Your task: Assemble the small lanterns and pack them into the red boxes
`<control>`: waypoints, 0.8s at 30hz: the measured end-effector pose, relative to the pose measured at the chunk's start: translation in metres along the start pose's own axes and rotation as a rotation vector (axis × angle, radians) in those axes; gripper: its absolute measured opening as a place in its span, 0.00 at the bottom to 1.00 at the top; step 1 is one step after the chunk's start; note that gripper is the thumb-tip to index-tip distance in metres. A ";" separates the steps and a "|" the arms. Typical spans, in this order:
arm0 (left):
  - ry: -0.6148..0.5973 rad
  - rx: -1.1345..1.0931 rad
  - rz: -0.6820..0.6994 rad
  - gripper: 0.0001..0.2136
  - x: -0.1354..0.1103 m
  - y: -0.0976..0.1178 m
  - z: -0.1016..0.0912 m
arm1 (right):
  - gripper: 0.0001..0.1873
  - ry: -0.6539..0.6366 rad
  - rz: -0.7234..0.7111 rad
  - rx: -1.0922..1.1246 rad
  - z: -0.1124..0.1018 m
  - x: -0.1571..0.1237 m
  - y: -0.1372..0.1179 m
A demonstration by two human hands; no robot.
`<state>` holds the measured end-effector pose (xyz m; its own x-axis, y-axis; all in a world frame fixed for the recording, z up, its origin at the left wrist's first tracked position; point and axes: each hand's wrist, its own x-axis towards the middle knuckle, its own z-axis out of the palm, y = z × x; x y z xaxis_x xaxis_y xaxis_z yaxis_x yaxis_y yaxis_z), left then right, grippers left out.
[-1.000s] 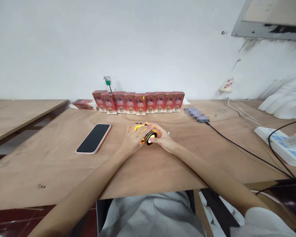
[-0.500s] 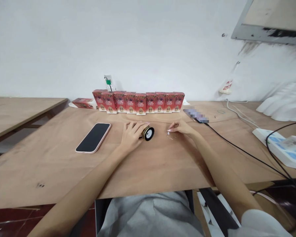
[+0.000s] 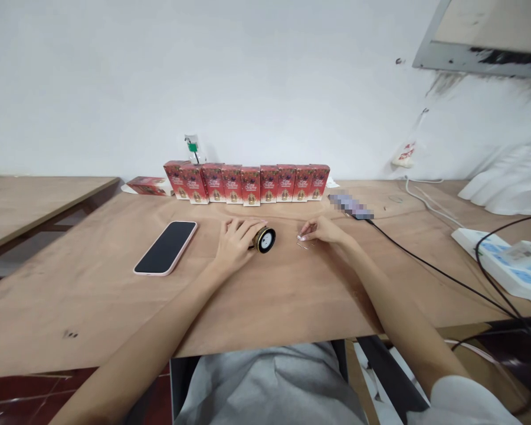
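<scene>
My left hand (image 3: 239, 241) is wrapped over a small black-and-gold cylindrical object (image 3: 257, 242) lying on its side on the table. Its open round end, with a white disc (image 3: 266, 240) inside a black ring, faces me and slightly right. To the right, my right hand (image 3: 321, 230) has its thumb and fingertips pinched together low over the tabletop. Whatever lies between those fingertips is too small to name. Thin, shiny wire-like bits (image 3: 302, 245) lie on the wood just beneath them.
A row of several red boxes (image 3: 251, 188) stands along the back, with another box (image 3: 148, 185) lying at its left end. On the left is a phone (image 3: 166, 248). Another phone (image 3: 351, 206) on a black cable, and a white power strip (image 3: 504, 265), lie to the right.
The fingers of my right hand have closed in and lowered a little towards the thin bits. The small white piece seen at its fingertips before is now less visible. My left hand stays put.
</scene>
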<state>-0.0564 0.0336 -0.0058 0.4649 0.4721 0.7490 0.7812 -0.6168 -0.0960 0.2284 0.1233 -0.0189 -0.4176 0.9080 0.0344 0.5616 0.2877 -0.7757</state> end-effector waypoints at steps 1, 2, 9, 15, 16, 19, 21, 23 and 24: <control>0.000 -0.001 0.001 0.19 0.000 0.000 0.000 | 0.13 -0.003 -0.006 -0.001 0.000 0.000 0.000; 0.003 -0.002 0.002 0.19 0.000 0.000 0.000 | 0.13 -0.006 -0.012 0.000 0.000 0.000 0.000; -0.004 0.000 -0.004 0.19 0.000 0.000 0.000 | 0.16 -0.023 -0.055 0.006 0.002 0.000 -0.001; -0.003 0.008 0.012 0.19 0.000 0.000 0.000 | 0.17 -0.047 -0.078 0.004 0.004 0.002 0.003; 0.001 0.008 0.016 0.19 0.000 0.000 0.000 | 0.17 -0.046 -0.081 0.002 0.004 0.002 0.004; 0.000 0.004 0.017 0.19 0.000 0.000 0.000 | 0.16 -0.039 -0.088 -0.001 0.005 0.003 0.005; -0.002 0.003 0.015 0.19 0.000 0.000 0.000 | 0.16 -0.040 -0.090 0.003 0.005 0.003 0.005; -0.005 0.001 0.011 0.19 0.000 0.000 0.000 | 0.16 -0.041 -0.090 0.004 0.005 0.003 0.004; -0.007 0.001 0.009 0.19 0.000 0.000 0.001 | 0.16 -0.042 -0.090 0.005 0.005 0.002 0.003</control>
<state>-0.0557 0.0340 -0.0062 0.4752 0.4707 0.7434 0.7770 -0.6210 -0.1035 0.2254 0.1249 -0.0249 -0.4959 0.8649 0.0778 0.5168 0.3659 -0.7740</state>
